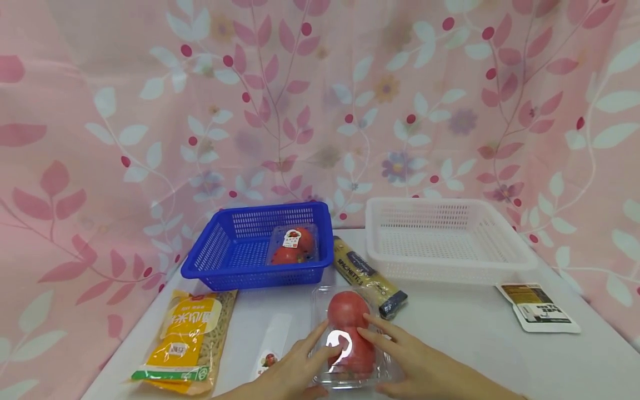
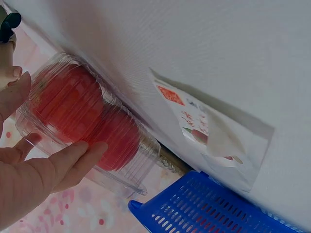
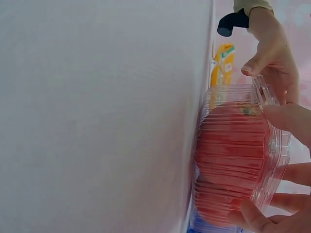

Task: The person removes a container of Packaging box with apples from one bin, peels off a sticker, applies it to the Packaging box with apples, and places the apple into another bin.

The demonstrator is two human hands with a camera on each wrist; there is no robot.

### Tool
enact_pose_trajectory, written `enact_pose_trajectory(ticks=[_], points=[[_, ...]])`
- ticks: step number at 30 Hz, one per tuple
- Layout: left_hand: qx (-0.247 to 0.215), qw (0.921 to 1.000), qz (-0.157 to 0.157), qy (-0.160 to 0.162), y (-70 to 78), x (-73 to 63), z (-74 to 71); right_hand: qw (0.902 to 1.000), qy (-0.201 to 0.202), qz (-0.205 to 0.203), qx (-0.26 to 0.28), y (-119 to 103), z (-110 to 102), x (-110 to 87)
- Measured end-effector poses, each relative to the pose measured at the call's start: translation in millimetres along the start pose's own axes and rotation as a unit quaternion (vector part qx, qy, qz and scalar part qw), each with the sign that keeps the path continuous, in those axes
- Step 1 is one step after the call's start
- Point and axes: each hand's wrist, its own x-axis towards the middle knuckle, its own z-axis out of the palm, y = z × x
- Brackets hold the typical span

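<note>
Two red tomatoes [image 1: 348, 309] sit one behind the other in a clear plastic box [image 1: 345, 383] on the table. The left hand [image 1: 295, 364] touches the box from the left, with outstretched fingers over its top and the thumb by the near edge. From the right, the right hand [image 1: 407, 355] rests its extended fingers on the top, with its thumb near the close right corner. A white glossy patch [image 1: 339, 336] shows on top of the box. Left of it lies a white strip [image 2: 204, 128] bearing a label with a tomato picture, partly behind the left hand in the head view.
A blue basket [image 1: 215, 272] at the back left contains another box of tomatoes [image 1: 295, 244]. A white basket [image 1: 450, 266] stands back right. Between them lies a spaghetti pack [image 1: 367, 272]. A yellow bag [image 1: 187, 339] lies left, a small brown-and-white pouch [image 1: 537, 308] right.
</note>
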Motion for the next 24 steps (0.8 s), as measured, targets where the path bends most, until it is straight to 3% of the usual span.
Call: enact_pose_trajectory(ticks=[7, 10, 12, 15, 17, 19, 24], points=[[-0.009, 0.9999, 0.006, -0.007, -0.7, -0.6, -0.2, 0.9998, 0.008, -0.013, -0.014, 2, -1, 0.7], [-0.007, 0.9998, 0.019, -0.004, -2.3, -0.7, 0.1, 0.9969, 0.030, -0.052, -0.050, 4, 1, 1.6], [-0.008, 0.9996, 0.027, -0.006, -3.1, -0.4, -0.1, 0.9872, 0.065, -0.103, -0.103, 6, 3, 2.8], [-0.004, 0.9995, 0.021, -0.025, -2.8, 0.2, -3.7, 0.9588, 0.129, -0.164, -0.192, 9, 5, 4.5], [0.006, 0.9988, -0.004, -0.047, -1.0, 0.2, -8.1, 0.9478, 0.150, -0.177, -0.219, 10, 5, 4.8], [0.030, 0.9968, -0.044, -0.059, 0.9, -0.5, -12.9, 0.9482, 0.150, -0.171, -0.221, 10, 3, 4.3], [0.098, 0.9864, -0.130, -0.024, -1.8, -6.1, -28.0, 0.9566, 0.138, -0.141, -0.214, 8, 0, 2.6]])
